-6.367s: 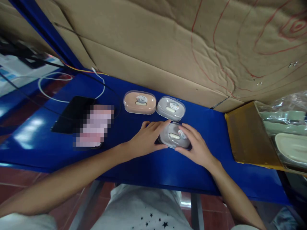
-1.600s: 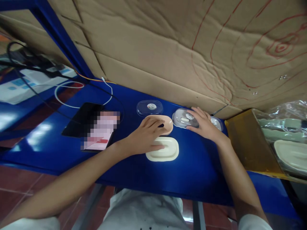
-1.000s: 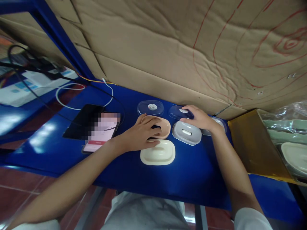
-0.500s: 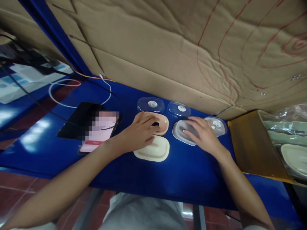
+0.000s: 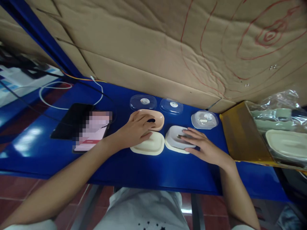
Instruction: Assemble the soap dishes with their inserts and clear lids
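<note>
My left hand (image 5: 137, 131) rests with loosely spread fingers over a peach oval dish (image 5: 157, 119) that has a dark oval spot in it. Its thumb lies above a cream oval dish (image 5: 150, 145) just nearer to me. To the right, my right hand (image 5: 199, 143) grips a pale grey dish (image 5: 175, 132) by its right side, fingers on top and thumb at the near edge. Beneath that dish, a cream rim (image 5: 171, 147) shows. Behind my right hand stands a whitish dish (image 5: 204, 121) with a clear, stickered lid.
Two clear oval lids (image 5: 143, 103) with round stickers lie near the cardboard wall (image 5: 134, 64). At left, a phone (image 5: 93, 134) with a lit screen lies by a black flat object (image 5: 72, 123) and cables. A cardboard box (image 5: 244, 134) of wrapped dishes stands right.
The pale grey dish has come nearer to me with my right hand, which has turned around its right side. My left hand keeps its place. The view has shifted slightly.
</note>
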Tool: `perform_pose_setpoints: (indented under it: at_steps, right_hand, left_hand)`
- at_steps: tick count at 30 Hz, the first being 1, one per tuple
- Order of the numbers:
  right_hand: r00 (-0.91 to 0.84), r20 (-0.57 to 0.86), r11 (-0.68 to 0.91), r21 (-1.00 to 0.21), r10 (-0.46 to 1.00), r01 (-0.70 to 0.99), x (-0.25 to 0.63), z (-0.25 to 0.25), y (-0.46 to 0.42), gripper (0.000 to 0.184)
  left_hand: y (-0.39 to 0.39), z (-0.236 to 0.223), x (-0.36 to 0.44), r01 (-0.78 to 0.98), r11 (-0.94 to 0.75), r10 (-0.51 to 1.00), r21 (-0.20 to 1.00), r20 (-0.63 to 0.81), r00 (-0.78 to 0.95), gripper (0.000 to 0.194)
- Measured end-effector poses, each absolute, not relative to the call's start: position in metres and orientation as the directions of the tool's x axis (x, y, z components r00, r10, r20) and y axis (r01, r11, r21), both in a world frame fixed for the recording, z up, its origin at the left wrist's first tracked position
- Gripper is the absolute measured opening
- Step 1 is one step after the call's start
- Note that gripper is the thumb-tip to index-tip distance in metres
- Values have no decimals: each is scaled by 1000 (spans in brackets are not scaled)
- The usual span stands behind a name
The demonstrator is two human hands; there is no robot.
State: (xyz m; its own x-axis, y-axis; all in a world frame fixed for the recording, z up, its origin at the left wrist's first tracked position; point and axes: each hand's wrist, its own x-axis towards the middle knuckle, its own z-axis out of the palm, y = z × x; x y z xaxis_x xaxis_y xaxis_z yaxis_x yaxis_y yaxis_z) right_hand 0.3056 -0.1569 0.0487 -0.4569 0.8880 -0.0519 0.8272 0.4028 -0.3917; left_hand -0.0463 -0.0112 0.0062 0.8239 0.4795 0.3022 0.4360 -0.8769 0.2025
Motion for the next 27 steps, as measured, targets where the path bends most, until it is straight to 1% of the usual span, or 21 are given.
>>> perform_pose_setpoints:
  at_steps: [2,4,8,10,16,19,24,27]
  right_hand:
    - [-446,3,399,-451,895,798,307,51,-156,48]
    - [-393,94,388,-475,915,790,307,49,-151,46]
    - [-292,244,373,-431,925,822,303,35,-137,43]
    - [-282,264,372,-408,922,834,301,27,-130,43]
    - [-295,254,374,-371,921,850,299,11,-119,45]
    - [-294,261,373,-342,919,862,299,7,-118,43]
    - [-290,353,400,-293,889,868,297,2,-118,38]
    - [-297,372,412,-283,879,866,297,2,-117,41]
  left_hand:
    - [-12,6,-46,434,-876,481,211,295,826,32]
    - [-13,7,-45,432,-876,479,213,290,828,33]
    - [-16,10,-44,428,-879,473,208,275,837,35]
    - [-17,10,-44,432,-879,474,201,269,839,36]
    - [-17,11,-44,439,-873,484,210,275,831,35]
    - [-17,11,-44,443,-873,487,205,286,826,34]
    - [-17,10,-45,439,-875,482,203,295,825,34]
    - [-16,10,-45,442,-876,481,191,302,823,32]
